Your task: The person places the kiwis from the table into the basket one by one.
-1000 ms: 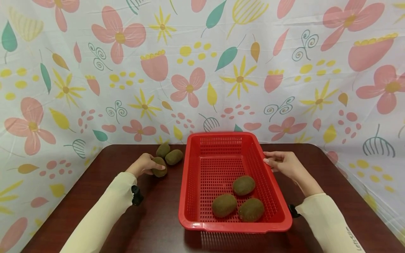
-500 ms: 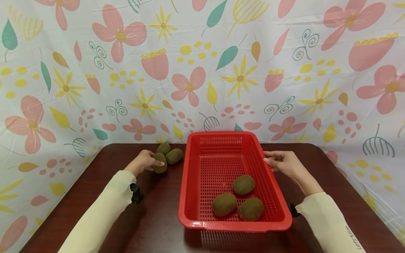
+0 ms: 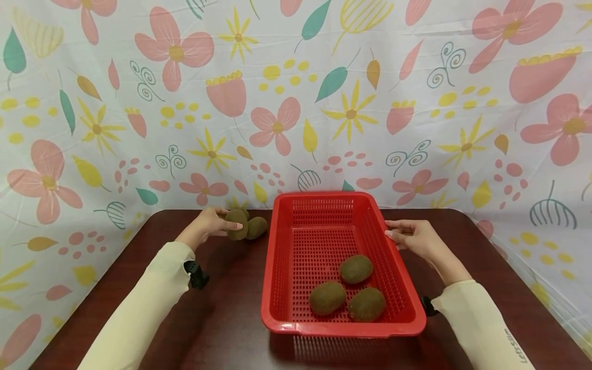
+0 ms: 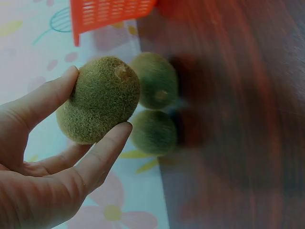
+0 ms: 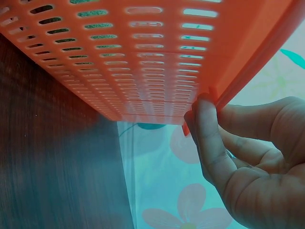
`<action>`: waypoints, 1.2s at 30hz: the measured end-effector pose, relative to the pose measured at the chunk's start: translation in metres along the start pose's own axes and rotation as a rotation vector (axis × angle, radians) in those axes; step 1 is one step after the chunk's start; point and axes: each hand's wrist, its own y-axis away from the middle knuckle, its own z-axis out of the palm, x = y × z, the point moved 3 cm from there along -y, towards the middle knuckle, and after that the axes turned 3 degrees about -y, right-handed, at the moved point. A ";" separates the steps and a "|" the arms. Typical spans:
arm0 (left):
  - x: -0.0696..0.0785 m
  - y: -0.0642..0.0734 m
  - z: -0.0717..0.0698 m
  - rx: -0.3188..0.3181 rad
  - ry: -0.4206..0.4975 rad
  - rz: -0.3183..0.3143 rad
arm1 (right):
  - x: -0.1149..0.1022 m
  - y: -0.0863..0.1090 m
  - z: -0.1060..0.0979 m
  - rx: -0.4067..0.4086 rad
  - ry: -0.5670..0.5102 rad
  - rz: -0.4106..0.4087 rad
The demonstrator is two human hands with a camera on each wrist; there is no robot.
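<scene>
In the head view my left hand (image 3: 206, 227) pinches a brown, fuzzy kiwi (image 3: 236, 225) between thumb and fingers at the back left of the table. Two more kiwis lie right by it; the nearer one (image 3: 257, 227) shows plainly, while the other is mostly hidden behind the held fruit. The left wrist view shows both loose kiwis, an upper one (image 4: 155, 81) and a lower one (image 4: 153, 132), beyond the held one. My right hand (image 3: 416, 239) grips the right rim of a red plastic basket (image 3: 344, 329), thumb and fingers on its edge (image 5: 233, 86).
Three kiwis rest inside the basket toward its near end, one (image 3: 356, 269) behind the other two. The dark wooden table (image 3: 231, 318) ends at the back against a flower-printed cloth (image 3: 296, 103).
My left hand has moved the held kiwi toward the back of the table, so it now overlaps the rear loose kiwi. The right hand and basket have stayed in place.
</scene>
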 end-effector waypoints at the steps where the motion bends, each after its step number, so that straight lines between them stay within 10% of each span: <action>1: 0.003 0.001 0.000 -0.010 0.002 0.007 | 0.000 0.000 0.000 0.000 0.000 0.000; 18: 0.076 0.014 0.016 -0.069 0.003 0.108 | -0.001 0.001 -0.001 0.001 -0.005 -0.008; 36: 0.152 0.005 0.092 -0.178 -0.036 0.187 | -0.001 0.001 -0.001 -0.009 -0.004 -0.012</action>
